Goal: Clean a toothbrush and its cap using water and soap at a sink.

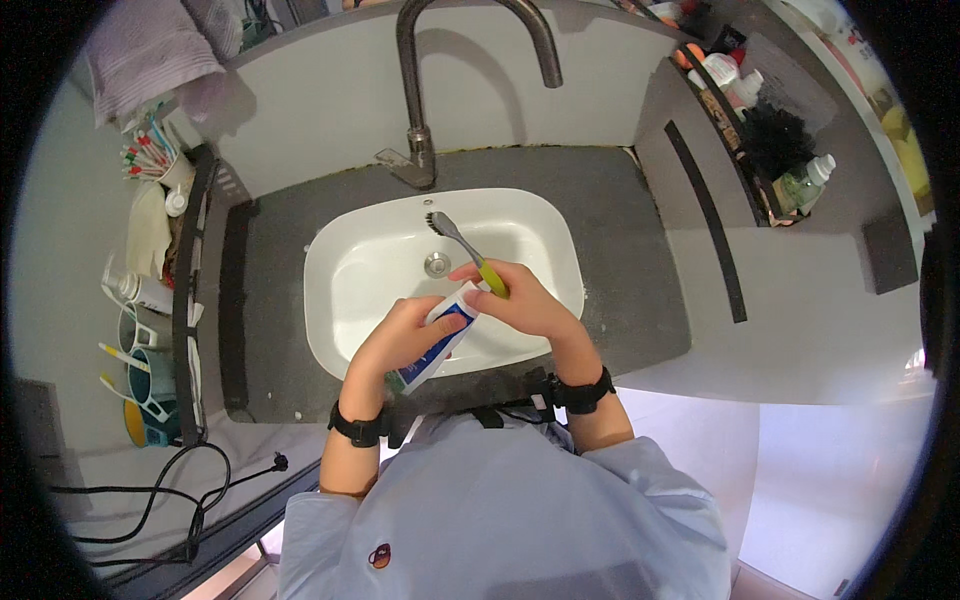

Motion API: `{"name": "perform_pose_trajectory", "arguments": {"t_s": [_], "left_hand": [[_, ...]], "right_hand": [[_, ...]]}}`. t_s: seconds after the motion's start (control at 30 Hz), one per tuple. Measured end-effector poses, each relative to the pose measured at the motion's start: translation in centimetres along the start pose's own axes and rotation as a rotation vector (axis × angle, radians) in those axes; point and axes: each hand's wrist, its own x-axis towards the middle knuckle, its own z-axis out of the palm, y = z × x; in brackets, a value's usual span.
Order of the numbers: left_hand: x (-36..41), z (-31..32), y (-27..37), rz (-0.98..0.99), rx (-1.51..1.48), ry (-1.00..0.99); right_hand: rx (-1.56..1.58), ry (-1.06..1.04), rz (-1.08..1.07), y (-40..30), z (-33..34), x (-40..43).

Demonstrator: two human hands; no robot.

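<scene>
My left hand [409,330] grips the body of a white and blue toothpaste tube [439,349], which slants with its capped or nozzle end up to the right. A green and grey toothbrush [469,251] with dark bristles rests in my right hand [521,296], its head pointing up and left over the basin. The right thumb and fingers are also at the upper end of the tube. Whether the tube's cap is on is hidden by those fingers. Both hands are above the near part of a white washbasin [360,277], whose metal drain [437,265] shows beyond them.
A dark metal faucet [420,142] rises behind the basin from the grey counter [630,285]. On the left, a shelf holds cups with toothbrushes [150,375] and a cup of cotton swabs [176,169]. Bottles [802,184] stand on the right rack. A black cable [199,502] hangs lower left.
</scene>
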Motion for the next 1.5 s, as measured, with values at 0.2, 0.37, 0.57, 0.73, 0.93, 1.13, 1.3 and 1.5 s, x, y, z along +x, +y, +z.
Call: {"name": "perform_pose_trajectory", "arguments": {"t_s": [0.2, 0.37, 0.57, 0.73, 0.93, 1.13, 1.3, 1.5], "left_hand": [[1.1, 1.0, -0.8, 0.085, 0.29, 0.08], [1.0, 1.2, 0.2, 0.027, 0.009, 0.079], [0.8, 1.4, 1.1, 0.145, 0.395, 0.081], [0.8, 0.8, 1.3, 0.14, 0.396, 0.065], [0.4, 0.2, 1.8, 0.177, 0.378, 0.087], [0.7, -0.1, 1.3, 0.2, 0.529, 0.145], [1.1, -0.8, -0.2, 0.152, 0.203, 0.064], [0.7, -1.1, 1.2, 0.107, 0.342, 0.054]], "right_hand": [[-0.163, 0.003, 0.424, -0.6, -0.3, -0.7], [-0.001, 0.002, -0.201, 0.3, -1.3, -1.8], [-0.014, 0.041, 0.397, -0.9, -0.9, -1.3], [0.007, -0.079, 0.291, -0.2, -1.3, -1.8], [0.121, 0.09, -0.115, -0.1, -0.4, -1.7], [0.026, 0.059, 0.163, 1.3, 0.0, -0.7], [0.112, -0.08, -0.057, 0.5, -0.6, -1.2], [0.134, 0.043, 0.145, 0.4, 0.0, 0.0]]}}
